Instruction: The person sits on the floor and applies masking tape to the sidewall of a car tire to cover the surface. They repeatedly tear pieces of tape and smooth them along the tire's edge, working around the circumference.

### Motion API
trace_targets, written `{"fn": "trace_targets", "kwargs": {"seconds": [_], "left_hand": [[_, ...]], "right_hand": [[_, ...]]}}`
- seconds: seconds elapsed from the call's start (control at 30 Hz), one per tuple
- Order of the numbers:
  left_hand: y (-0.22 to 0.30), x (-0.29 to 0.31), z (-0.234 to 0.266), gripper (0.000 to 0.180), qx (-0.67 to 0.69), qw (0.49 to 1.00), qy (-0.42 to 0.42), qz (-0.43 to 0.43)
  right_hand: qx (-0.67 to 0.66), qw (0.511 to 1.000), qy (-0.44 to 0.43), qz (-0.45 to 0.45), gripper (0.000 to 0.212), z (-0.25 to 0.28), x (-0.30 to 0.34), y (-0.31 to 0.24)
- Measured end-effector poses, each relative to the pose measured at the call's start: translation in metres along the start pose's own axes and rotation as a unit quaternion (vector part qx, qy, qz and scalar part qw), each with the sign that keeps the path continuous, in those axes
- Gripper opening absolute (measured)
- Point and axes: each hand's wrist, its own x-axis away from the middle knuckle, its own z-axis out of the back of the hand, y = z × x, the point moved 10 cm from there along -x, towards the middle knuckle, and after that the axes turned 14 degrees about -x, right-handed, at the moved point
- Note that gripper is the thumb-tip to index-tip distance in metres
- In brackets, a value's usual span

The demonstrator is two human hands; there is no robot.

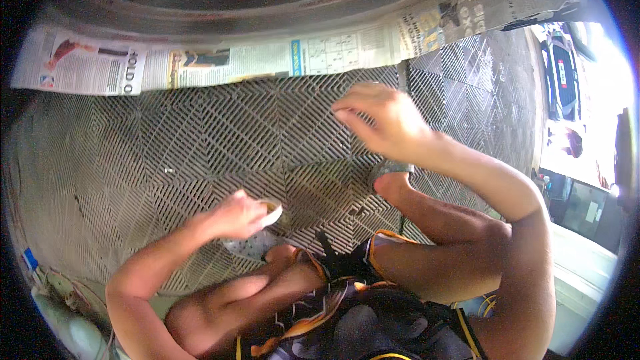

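My left hand [237,217] is low in front of me, its fingers closed on a roll of masking tape [272,213], a pale ring that sticks out past the fingertips. Higher and to the right, my right hand [390,120] is held over the floor, thumb and fingertips brought together in a pinch. Whatever may be between those tips is too small to make out. Beyond both hands, newspaper sheets [260,60] hang in a strip along the lower part of a large wheel [280,17]. Neither hand touches the paper.
Grey slatted floor tiles [213,133] lie below. My sandalled feet rest on them, the right sandal [393,169] beside my right forearm. A parked car [563,80] stands far right, with a dark cabinet [587,207] nearer. Hoses and a blue-topped item [30,260] sit at lower left.
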Motion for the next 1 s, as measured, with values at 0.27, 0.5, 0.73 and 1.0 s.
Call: {"fn": "trace_targets", "kwargs": {"seconds": [0.27, 0.5, 0.73, 1.0], "left_hand": [[0.008, -0.01, 0.134, 0.025, 0.452, 0.857, 0.246, -0.005], [0.017, -0.002, 0.161, 0.023, 0.309, 0.897, 0.31, 0.057], [0.023, -0.001, 0.177, 0.027, 0.246, 0.876, 0.387, 0.152], [0.038, 0.004, 0.195, 0.027, 0.033, 0.881, 0.444, 0.16]], "right_hand": [[-0.042, 0.997, 0.043, 0.04, 0.019, -0.002, -0.002, -0.05], [-0.044, 0.99, 0.117, 0.061, 0.022, -0.02, -0.01, -0.062], [-0.046, 0.984, 0.171, 0.022, 0.011, -0.032, -0.009, -0.057], [-0.165, 0.973, 0.152, -0.054, 0.013, -0.04, -0.007, -0.035]]}}
